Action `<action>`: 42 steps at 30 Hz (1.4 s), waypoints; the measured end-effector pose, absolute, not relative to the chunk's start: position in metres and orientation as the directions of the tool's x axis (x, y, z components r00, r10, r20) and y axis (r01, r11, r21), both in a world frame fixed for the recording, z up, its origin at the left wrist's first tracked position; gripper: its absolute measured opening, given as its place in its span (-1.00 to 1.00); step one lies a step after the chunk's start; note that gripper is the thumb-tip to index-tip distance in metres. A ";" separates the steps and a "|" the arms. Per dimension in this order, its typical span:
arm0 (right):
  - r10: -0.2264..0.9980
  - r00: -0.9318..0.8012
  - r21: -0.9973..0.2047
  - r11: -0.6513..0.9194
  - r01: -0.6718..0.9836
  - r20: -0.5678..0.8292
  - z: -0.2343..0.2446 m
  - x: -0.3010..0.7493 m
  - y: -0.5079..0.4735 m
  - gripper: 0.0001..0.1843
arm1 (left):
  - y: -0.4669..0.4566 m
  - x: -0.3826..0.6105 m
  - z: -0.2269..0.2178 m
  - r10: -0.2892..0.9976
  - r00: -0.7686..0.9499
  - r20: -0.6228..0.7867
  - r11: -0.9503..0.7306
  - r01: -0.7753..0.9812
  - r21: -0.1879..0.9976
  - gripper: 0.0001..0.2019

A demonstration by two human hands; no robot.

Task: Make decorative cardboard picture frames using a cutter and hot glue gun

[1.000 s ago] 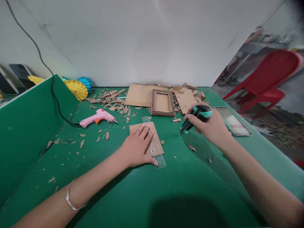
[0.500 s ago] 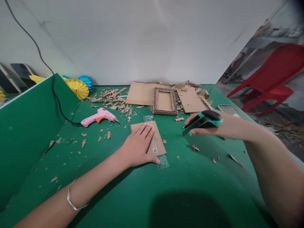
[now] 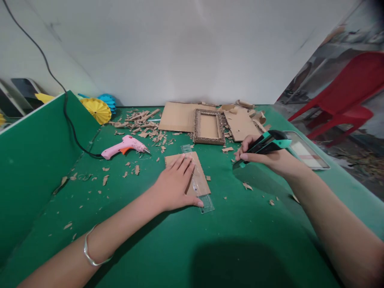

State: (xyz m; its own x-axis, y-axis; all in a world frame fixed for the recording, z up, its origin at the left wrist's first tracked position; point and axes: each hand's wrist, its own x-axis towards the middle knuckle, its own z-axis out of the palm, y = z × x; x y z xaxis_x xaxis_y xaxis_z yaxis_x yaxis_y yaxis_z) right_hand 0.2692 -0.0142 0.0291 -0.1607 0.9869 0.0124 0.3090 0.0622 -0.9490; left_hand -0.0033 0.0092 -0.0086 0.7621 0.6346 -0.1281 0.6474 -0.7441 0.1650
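Note:
My left hand (image 3: pixel 176 184) lies flat with its fingers stretched out, pressing a clear plastic ruler (image 3: pixel 206 203) onto a small piece of cardboard (image 3: pixel 201 176). The ruler runs lengthwise over the cardboard and sticks out past it at both ends. To the right, my right hand (image 3: pixel 261 156) is closed around a black and green utility knife (image 3: pixel 267 143). Its tip points down and left, close to the green table, apart from the cardboard. Part of the ruler and cardboard is hidden under my left hand.
A pink glue gun (image 3: pixel 124 147) with a black cord lies at left. Farther back are a cardboard frame (image 3: pixel 209 141), cardboard sheets (image 3: pixel 177 117) and many scraps (image 3: pixel 141 120). A phone (image 3: pixel 309 152) rests near the right edge. A red chair (image 3: pixel 345 92) stands beyond.
My right hand has turned the knife in its grip, and the forearm has swung lower, uncovering more of the phone. My left hand stays in place on the ruler.

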 end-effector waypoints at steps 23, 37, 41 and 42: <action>0.996 -0.083 -0.960 0.037 0.278 0.014 0.022 0.278 -0.022 -0.83 | 0.007 0.004 -0.005 0.694 0.707 -0.132 -0.684 0.706 0.182 0.04; 0.971 -0.239 -0.812 0.147 0.565 0.009 0.029 0.299 -0.025 -0.75 | 0.005 0.004 -0.004 0.700 0.697 -0.157 -0.676 0.717 0.168 0.03; 0.965 -0.261 -0.815 0.175 0.553 0.031 0.028 0.299 -0.025 -0.73 | 0.006 0.004 -0.005 0.697 0.699 -0.161 -0.679 0.715 0.166 0.03; 0.963 -0.267 -0.829 0.179 0.530 0.038 0.028 0.298 -0.025 -0.75 | 0.007 0.004 -0.005 0.696 0.700 -0.162 -0.680 0.714 0.164 0.03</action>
State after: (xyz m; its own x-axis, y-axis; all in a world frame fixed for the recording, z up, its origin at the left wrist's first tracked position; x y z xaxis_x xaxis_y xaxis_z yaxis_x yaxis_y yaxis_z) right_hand 0.2981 -0.0248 0.0277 -0.2665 0.9631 0.0377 0.5298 0.1791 -0.8290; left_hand 0.0039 0.0068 -0.0050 0.6999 0.6956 -0.1618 0.7142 -0.6804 0.1644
